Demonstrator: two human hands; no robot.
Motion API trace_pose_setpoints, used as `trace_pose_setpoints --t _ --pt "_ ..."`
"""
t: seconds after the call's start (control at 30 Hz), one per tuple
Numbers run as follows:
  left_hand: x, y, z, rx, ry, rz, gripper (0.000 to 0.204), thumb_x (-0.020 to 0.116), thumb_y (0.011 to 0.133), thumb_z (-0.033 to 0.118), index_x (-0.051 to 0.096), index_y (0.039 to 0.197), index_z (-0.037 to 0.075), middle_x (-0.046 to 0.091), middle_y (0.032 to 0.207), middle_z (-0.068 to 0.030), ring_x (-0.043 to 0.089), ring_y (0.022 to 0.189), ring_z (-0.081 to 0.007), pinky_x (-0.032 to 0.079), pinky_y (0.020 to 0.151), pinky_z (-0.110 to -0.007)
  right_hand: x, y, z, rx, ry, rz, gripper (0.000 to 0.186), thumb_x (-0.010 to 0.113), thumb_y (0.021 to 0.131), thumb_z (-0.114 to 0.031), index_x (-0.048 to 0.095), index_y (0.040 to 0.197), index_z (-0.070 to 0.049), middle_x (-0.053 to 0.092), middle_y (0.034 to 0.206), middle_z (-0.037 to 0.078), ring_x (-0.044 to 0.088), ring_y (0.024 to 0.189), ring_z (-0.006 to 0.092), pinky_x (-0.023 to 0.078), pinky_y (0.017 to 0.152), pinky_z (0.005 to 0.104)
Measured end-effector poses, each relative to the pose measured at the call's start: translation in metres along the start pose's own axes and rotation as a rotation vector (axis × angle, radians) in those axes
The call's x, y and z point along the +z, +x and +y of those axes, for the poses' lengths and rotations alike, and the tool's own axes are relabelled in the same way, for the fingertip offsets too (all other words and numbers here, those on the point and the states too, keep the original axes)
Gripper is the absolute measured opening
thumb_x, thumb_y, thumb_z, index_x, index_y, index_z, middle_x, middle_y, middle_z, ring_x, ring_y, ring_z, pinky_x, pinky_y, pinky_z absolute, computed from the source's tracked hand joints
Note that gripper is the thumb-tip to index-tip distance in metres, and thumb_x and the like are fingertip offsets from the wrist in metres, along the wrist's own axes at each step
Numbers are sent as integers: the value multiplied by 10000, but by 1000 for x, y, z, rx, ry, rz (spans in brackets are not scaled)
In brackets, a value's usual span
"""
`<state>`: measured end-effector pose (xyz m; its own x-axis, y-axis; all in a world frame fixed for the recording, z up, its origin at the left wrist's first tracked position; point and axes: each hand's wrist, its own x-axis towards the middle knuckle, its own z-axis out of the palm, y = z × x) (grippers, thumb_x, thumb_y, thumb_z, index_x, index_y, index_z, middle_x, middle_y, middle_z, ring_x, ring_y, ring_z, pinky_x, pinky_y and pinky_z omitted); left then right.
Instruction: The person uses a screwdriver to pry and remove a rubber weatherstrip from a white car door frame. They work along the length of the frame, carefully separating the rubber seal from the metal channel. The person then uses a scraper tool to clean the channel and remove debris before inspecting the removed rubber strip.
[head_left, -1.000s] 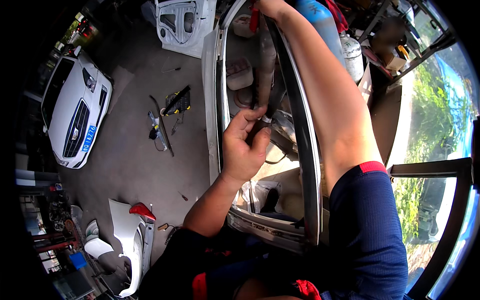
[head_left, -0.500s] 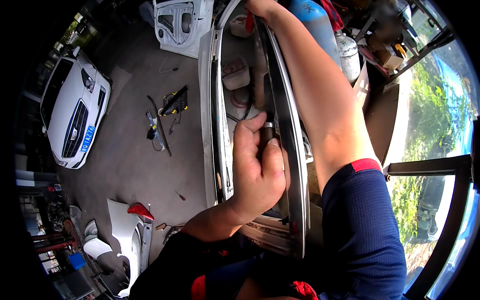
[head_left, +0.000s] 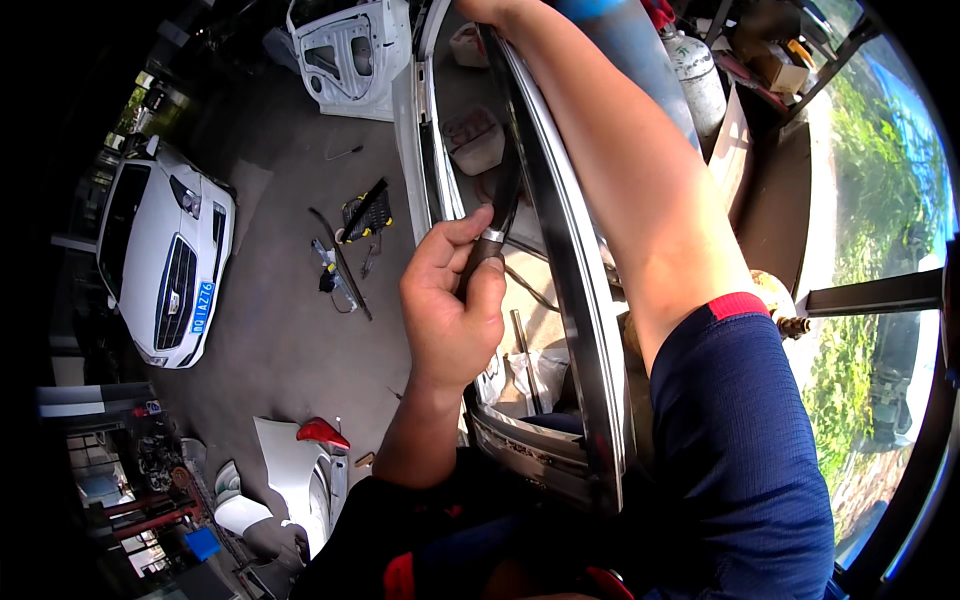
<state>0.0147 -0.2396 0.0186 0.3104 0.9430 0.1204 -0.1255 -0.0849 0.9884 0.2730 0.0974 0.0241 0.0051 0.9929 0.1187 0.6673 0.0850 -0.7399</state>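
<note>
A car door [head_left: 585,330] with a dark-edged window frame runs lengthwise in front of me, its window opening without glass. In that opening my left hand [head_left: 452,310] is closed round the dark handle of a tool [head_left: 489,247] with a silver collar. A long dark blade-like part points away from me, beside the frame's inner edge; its exact kind is unclear. My right arm reaches forward along the outer right side of the frame. Up at the picture's top edge, my right hand [head_left: 487,9] is at the far end of the frame, its fingers cut off from view.
A bare white door shell [head_left: 350,58] stands at the far left, and a white car [head_left: 168,250] beyond. Loose parts and a black-yellow tray [head_left: 367,210] lie on the floor. A white fender [head_left: 292,465] and a red tail lamp [head_left: 323,433] are near left; gas cylinders [head_left: 694,80] stand right.
My left hand and the tool have shifted left relative to the frame, and the tool now tilts more. My right hand has slipped further toward the picture's top edge. The whole view has turned slightly.
</note>
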Motion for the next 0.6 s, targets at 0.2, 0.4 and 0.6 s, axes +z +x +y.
trace_pose_setpoints --t 0.2,0.4,0.6 --pt "-23 34 -26 104 56 -96 328 561 876 -97 615 1199 -90 711 1080 -123 628 859 -57 470 730 -190 -1 -2 -2 5 26 -1 264 592 948 -205 711 980 28 720 825 173 716 667 277 580 609 427" --pt "33 -13 1 150 43 -69 376 488 888 -121 481 1262 -91 666 950 -99 571 755 -52 438 658 -196 -7 -10 9 38 29 7 280 581 961 -226 705 996 23 721 839 169 718 678 269 582 624 423" --pt "-3 9 3 34 45 -91 367 513 881 -113 543 1247 -100 692 1002 -94 599 818 -48 456 702 -192 -14 -6 0 47 100 41 297 570 975 -246 699 1013 18 722 853 165 720 690 261 585 640 419"
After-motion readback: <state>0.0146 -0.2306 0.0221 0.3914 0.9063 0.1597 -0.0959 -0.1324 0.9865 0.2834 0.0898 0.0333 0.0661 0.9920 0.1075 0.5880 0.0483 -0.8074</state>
